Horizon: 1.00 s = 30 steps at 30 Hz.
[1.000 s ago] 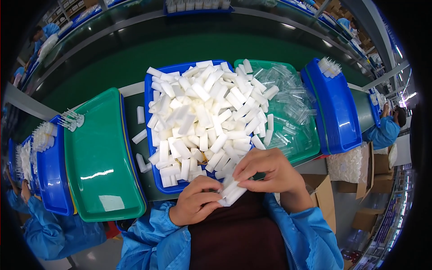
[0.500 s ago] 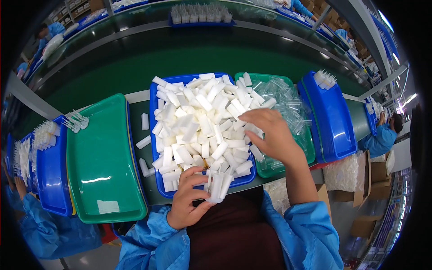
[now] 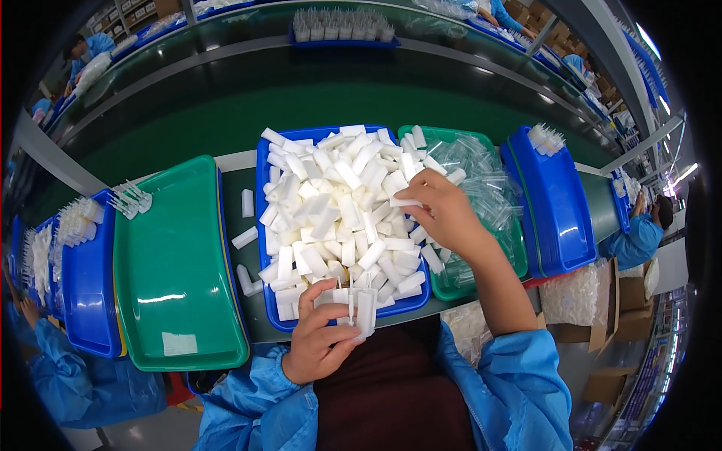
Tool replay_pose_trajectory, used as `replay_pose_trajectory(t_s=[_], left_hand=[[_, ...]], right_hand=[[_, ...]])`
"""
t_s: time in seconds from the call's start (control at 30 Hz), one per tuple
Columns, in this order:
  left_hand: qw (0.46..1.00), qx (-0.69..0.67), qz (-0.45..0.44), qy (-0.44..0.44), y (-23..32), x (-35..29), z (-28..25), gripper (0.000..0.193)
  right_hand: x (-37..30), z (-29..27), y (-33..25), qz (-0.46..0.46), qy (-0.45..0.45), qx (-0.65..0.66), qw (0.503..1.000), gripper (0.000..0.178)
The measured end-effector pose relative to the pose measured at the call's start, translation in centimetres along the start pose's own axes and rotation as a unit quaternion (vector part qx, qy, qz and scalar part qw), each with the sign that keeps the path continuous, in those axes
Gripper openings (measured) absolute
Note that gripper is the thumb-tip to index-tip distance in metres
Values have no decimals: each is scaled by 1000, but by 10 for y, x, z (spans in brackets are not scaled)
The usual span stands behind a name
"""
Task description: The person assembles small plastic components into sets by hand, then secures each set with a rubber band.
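Observation:
A blue tray (image 3: 265,301) is heaped with white, foam-like blocks (image 3: 331,180). At its near edge my left hand (image 3: 320,342) is closed on a white plastic part (image 3: 365,312) with thin upright pins and pale blocks standing on it; my fingers hide some of it. Over the right side of the heap, my right hand (image 3: 444,210) pinches one white block (image 3: 406,201) between thumb and fingers. Behind that hand, a green tray (image 3: 519,255) holds clear plastic tubes (image 3: 474,165).
An upturned-rim green tray (image 3: 173,278) with a few pinned white parts (image 3: 130,199) stands left. Stacked blue trays (image 3: 556,210) stand right, pinned parts (image 3: 547,139) at their far end. Loose blocks (image 3: 244,238) lie between trays. A green conveyor belt (image 3: 323,94) runs beyond; co-workers (image 3: 639,229) sit nearby.
My right hand has closed its fingers on a white block and shifted slightly left. The part in my left hand has turned to stand more upright.

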<state>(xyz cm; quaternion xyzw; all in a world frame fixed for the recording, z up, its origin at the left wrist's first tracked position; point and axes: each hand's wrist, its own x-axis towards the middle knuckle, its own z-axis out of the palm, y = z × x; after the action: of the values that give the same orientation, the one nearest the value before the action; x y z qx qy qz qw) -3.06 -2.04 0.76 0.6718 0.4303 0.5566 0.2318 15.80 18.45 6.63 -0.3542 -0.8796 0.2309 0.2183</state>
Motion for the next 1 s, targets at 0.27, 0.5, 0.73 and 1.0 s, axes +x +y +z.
replay_pose_trajectory(t_s=[0.27,0.5,0.73,1.0], left_hand=[[999,33,9,-5,-1,1,3,23],[993,103,30,-41,3,4,6,25],[992,114,14,-59,5,3,6,24],[991,112,18,-74,5,2,7,22]], right_hand=[[-25,1,-22,52,72,336,938,12],[-48,32,-40,85,32,529,843,13],[-49,33,-53,124,5,596,793,17],[-57,38,-35,85,11,664,743,15]])
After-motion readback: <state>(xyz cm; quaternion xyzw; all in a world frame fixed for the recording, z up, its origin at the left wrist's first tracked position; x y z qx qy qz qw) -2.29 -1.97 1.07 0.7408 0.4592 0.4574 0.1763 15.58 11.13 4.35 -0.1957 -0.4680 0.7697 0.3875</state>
